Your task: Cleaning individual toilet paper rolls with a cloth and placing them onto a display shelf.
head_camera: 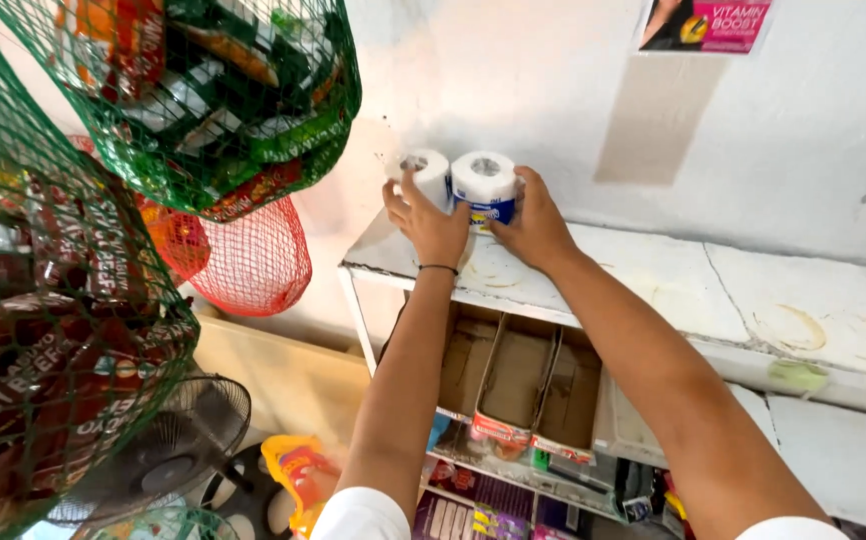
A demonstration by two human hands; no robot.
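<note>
Up at twelve o'clock, two white toilet paper rolls (463, 182) stand upright side by side on the white tabletop (653, 275), close against the wall (553, 90). The left hand (431, 222) has its grip cupped on the left roll, and the right hand (533, 228) has its grip wrapped around the right roll. Both rolls look already seated, so the placing seems nearly done, with only letting go remaining. Green net bags (203, 100) of packets hang at ten o'clock.

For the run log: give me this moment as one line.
left hand: on left tissue roll | right hand: on right tissue roll | rolls: upright, side by side, white shelf
</note>
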